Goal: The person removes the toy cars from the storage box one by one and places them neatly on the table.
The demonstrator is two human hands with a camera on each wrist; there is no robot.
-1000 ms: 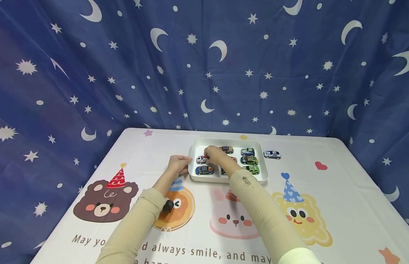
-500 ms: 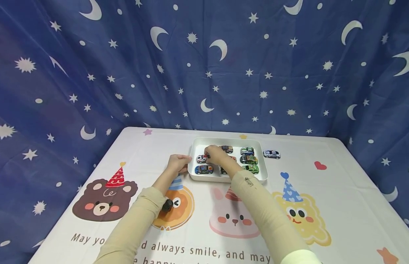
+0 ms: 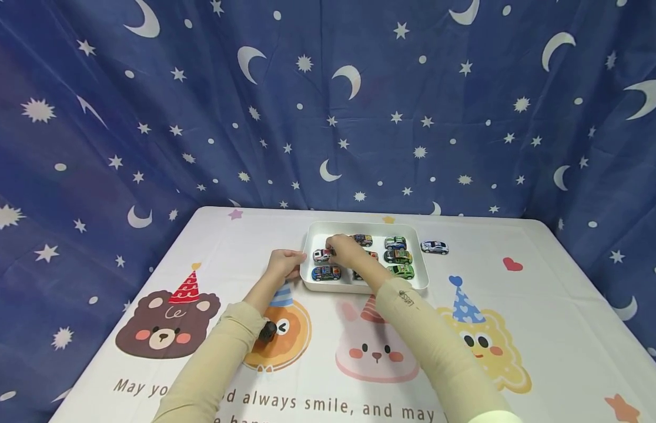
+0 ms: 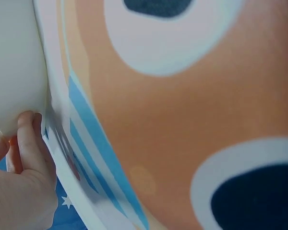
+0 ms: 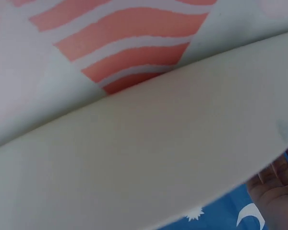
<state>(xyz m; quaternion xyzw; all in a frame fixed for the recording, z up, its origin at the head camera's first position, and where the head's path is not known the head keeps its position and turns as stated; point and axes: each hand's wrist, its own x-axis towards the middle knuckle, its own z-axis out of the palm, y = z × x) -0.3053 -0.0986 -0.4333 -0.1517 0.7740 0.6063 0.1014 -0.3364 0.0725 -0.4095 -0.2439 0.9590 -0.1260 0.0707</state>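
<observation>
In the head view, a white tray [image 3: 366, 288] holding several small toy cars sits toward the back of the table. My left hand [image 3: 283, 264] pinches the tray's left wall; in the left wrist view, the thumb and fingers of the left hand [image 4: 26, 167] lie on both sides of the wall. Reaching over the tray, my right hand [image 3: 349, 251] has its fingers on the right end of a white and red toy car [image 3: 321, 255]. The fingertips are partly hidden. A blue toy car [image 3: 326, 273] lies just in front of it. Only part of the right hand [image 5: 276, 191] shows in the right wrist view.
Green [image 3: 401, 271], dark multicoloured [image 3: 398, 257] and blue-green [image 3: 395, 242] toy cars line the tray's right side. Another patterned car [image 3: 362, 240] is at the back middle. Outside the tray, a white and blue toy car [image 3: 435, 247] stands by its right wall. A starry curtain [image 3: 328, 117] hangs behind.
Both hands stay at the same spots, the left on the tray wall and the right at the white and red toy car. The right forearm has shifted slightly to the right.
</observation>
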